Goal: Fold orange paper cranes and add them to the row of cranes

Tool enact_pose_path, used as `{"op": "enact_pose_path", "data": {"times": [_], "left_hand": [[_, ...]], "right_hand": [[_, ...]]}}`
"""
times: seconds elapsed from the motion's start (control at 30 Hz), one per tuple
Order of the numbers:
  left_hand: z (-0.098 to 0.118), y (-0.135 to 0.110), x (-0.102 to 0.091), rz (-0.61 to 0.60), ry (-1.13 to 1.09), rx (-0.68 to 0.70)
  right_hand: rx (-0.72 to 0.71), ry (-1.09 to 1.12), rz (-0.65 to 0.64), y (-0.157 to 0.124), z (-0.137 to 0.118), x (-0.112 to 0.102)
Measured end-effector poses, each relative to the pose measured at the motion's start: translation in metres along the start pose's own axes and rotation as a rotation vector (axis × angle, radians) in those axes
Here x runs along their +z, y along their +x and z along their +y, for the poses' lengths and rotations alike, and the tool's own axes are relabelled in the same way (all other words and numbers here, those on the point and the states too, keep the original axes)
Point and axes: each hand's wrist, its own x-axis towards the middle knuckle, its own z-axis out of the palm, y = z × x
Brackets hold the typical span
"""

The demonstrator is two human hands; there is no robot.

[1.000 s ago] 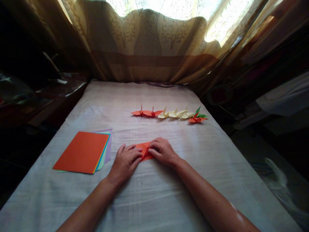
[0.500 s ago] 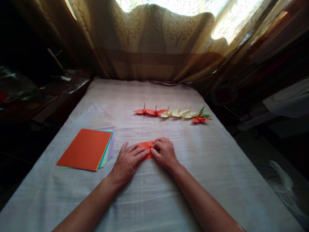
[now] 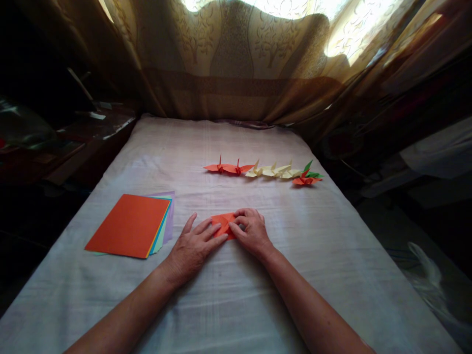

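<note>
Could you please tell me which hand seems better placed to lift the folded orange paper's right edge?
Probably the right hand: its curled fingers and thumb touch the folded orange paper at its right side, while the left hand lies flatter over the left.

Orange paper (image 3: 224,219) at the right grip (image 3: 252,232); left of the left grip (image 3: 191,248), a stack (image 3: 127,226): orange, yellow, blue, pale green, lilac. Beyond both, red, cream and green paper cranes (image 3: 273,172); farther, a tree-patterned gold-brown curtain (image 3: 234,54).

Tree-patterned curtain (image 3: 234,54), daylight glowing through top; pale cloth (image 3: 184,142) spread below; room sides dark
</note>
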Motion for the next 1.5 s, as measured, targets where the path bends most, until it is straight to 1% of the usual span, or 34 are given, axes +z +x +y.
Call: {"op": "enact_pose_path", "data": {"times": [0.13, 0.2, 0.3, 0.4, 0.47, 0.57, 0.63, 0.77, 0.97, 1.13, 1.27, 1.4, 1.5], "left_hand": [[-0.003, 0.000, -0.004, -0.040, 0.016, 0.035], [-0.004, 0.000, -0.005, -0.054, 0.018, 0.051], [-0.005, -0.002, -0.004, -0.050, 0.021, 0.054], [-0.006, -0.004, -0.001, -0.039, 0.026, 0.059], [-0.007, -0.004, 0.001, -0.023, 0.029, 0.068], [-0.008, -0.004, -0.001, -0.025, 0.035, 0.077], [-0.007, -0.003, -0.002, -0.027, 0.041, 0.076], [-0.004, -0.004, -0.003, 0.010, 0.067, 0.074], [0.002, -0.011, -0.002, 0.070, 0.072, 0.067], [0.006, -0.012, -0.004, 0.074, 0.022, 0.041], [0.009, -0.011, -0.003, 0.087, -0.014, 0.020], [0.009, -0.013, 0.000, 0.091, -0.005, 0.013], [0.008, -0.013, -0.003, 0.089, 0.012, 0.036]], "right_hand": [[-0.040, -0.012, -0.044, -0.001, 0.003, -0.004], [-0.082, -0.012, -0.085, -0.001, 0.005, -0.007], [-0.143, -0.020, -0.154, -0.001, 0.007, -0.012], [-0.142, -0.025, -0.184, 0.000, 0.006, -0.014], [-0.096, -0.018, -0.150, 0.001, 0.005, -0.012], [-0.018, -0.013, -0.047, 0.001, 0.003, -0.006], [-0.005, -0.012, -0.009, 0.000, 0.002, -0.002], [-0.006, -0.004, 0.003, 0.000, 0.001, 0.001], [0.003, -0.012, 0.028, 0.000, -0.001, 0.001], [0.016, -0.044, 0.020, -0.001, -0.002, 0.002], [0.005, -0.033, 0.039, -0.001, -0.001, 0.003], [-0.004, -0.040, 0.045, -0.001, 0.000, 0.004], [-0.004, -0.035, 0.047, -0.002, -0.001, 0.004]]}}
